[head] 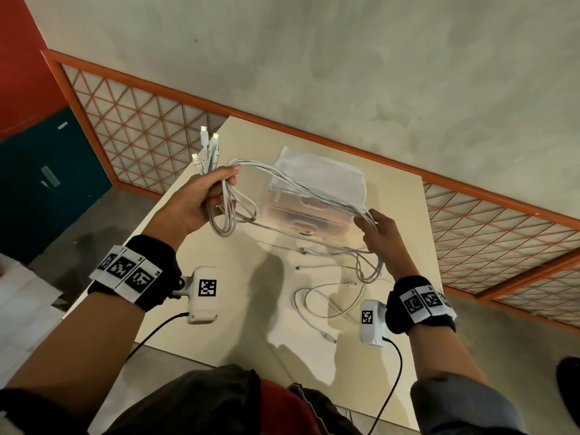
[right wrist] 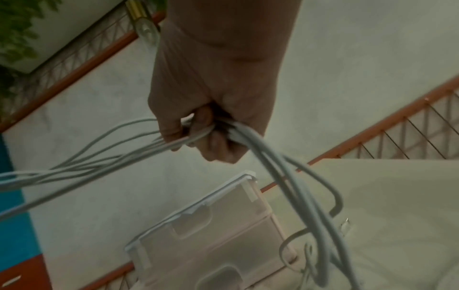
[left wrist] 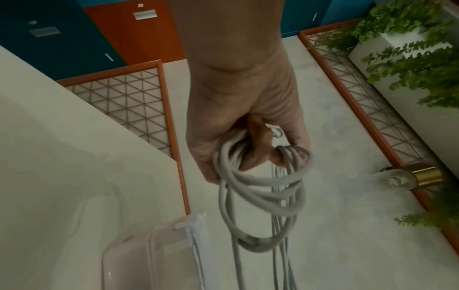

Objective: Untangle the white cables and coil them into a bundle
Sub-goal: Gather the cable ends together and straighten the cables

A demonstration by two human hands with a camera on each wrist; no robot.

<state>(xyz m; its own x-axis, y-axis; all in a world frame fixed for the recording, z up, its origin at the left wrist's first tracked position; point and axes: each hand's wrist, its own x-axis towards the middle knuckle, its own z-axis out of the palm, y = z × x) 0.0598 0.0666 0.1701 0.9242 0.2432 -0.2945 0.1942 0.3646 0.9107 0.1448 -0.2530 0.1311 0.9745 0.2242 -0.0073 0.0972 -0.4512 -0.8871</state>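
Note:
Several white cables (head: 298, 186) stretch in the air between my two hands above a cream table (head: 238, 277). My left hand (head: 207, 189) grips a coil of loops (left wrist: 261, 188), with several plug ends (head: 207, 142) sticking up past the fingers. My right hand (head: 373, 224) pinches the same strands (right wrist: 198, 135) farther along. From there the cables (right wrist: 298, 186) hang down to the table. Loose cable ends (head: 326, 293) lie curled on the tabletop below my right wrist.
A clear plastic lidded box (head: 301, 218) stands on the table beneath the cables, with a white mesh pouch (head: 317, 174) on its far side. Orange-framed lattice panels (head: 131, 120) lie on the floor around the table. Green plants (left wrist: 410, 58) and a bulb (left wrist: 402, 179) appear in the left wrist view.

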